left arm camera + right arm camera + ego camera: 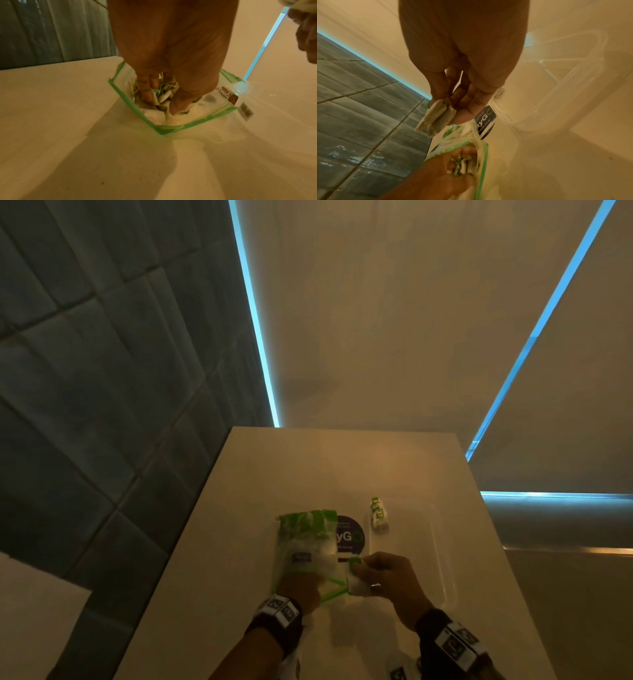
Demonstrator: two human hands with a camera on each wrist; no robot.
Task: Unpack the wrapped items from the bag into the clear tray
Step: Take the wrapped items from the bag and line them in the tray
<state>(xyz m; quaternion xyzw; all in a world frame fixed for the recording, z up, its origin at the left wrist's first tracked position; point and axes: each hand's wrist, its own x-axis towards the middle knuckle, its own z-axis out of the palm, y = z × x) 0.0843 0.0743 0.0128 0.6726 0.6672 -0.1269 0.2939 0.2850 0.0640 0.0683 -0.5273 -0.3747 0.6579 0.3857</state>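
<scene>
Two small paper-wrapped packets (436,116), pale with green print, are pinched flat between the thumb and fingers of the right hand (387,575), just beside the mouth of the clear green-edged zip bag (303,546). They look light, soft and crushable, so a gentle pinch across the flat faces should serve. The left hand (171,54) is plunged into the bag, fingers curled around more packets (164,94). A few packets (378,515) already lie at the far left corner of the clear plastic tray (442,559), just right of the bag on the pale table (239,508).
</scene>
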